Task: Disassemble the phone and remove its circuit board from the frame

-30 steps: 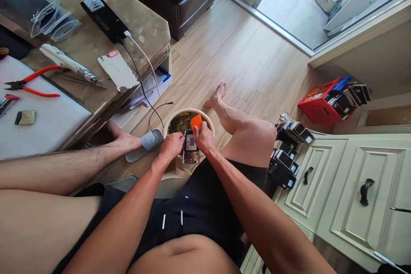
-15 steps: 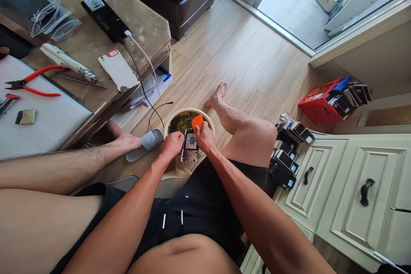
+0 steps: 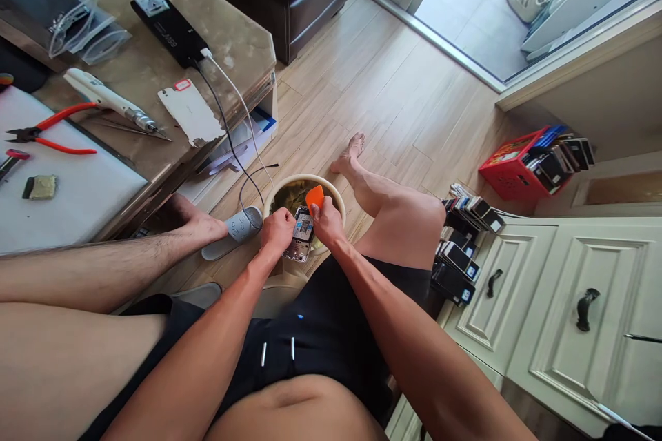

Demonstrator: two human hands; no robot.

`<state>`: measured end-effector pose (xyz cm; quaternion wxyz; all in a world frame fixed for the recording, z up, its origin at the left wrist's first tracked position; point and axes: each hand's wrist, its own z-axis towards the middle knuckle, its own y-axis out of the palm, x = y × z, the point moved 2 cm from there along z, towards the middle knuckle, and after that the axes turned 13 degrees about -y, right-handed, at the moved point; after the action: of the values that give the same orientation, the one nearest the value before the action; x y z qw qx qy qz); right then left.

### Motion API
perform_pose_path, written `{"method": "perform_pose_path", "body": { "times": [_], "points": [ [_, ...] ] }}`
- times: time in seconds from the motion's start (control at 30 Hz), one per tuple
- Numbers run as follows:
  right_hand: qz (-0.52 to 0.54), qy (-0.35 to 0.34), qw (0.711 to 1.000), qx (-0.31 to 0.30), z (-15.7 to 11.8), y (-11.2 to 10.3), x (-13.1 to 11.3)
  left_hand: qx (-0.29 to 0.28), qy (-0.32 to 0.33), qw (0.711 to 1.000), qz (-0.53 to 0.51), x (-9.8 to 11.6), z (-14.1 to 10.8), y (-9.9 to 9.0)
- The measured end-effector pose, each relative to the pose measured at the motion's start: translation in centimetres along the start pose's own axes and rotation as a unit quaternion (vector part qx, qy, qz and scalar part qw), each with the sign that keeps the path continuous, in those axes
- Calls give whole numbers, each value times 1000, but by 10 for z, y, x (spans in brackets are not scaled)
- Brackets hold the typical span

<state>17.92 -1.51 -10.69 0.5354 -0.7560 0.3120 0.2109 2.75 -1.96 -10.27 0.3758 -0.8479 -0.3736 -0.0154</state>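
Between my hands, over a cream bin point(image 3: 338, 201), is an opened phone point(image 3: 301, 233) with its inner parts showing. My left hand point(image 3: 279, 226) is closed on the phone's left edge. The fingers of my right hand point(image 3: 328, 222) are closed around an orange flat pry tool point(image 3: 314, 198), whose broad end sticks up past the thumb. That hand is at the phone's right edge; whether it also touches the phone I cannot tell. Dark and yellowish scraps lie inside the bin.
To the left, a table holds a black power bank point(image 3: 168, 27) with cables, a white electric screwdriver point(image 3: 111, 100), red-handled cutters point(image 3: 56, 132) and a white phone plate point(image 3: 190, 111). At right stand stacked phones point(image 3: 458, 258), a red crate point(image 3: 512, 169) and a drawer cabinet point(image 3: 579, 303).
The phone and both hands have shifted slightly left, and the phone has tilted a little. The orange tool has moved slightly left with my right hand.
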Motion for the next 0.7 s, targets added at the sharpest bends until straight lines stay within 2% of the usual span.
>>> {"method": "perform_pose_path", "body": {
  "times": [0.13,0.43,0.7],
  "points": [
    [5,-6,1000,8,0,-3,3,-19,-18,999,-39,-4,7,2],
    [14,-2,999,31,3,-7,11,-118,-12,984,-133,-7,6,1],
    [16,0,999,35,4,-8,12,-170,-16,982,-83,-9,5,-2]
  ]
}}
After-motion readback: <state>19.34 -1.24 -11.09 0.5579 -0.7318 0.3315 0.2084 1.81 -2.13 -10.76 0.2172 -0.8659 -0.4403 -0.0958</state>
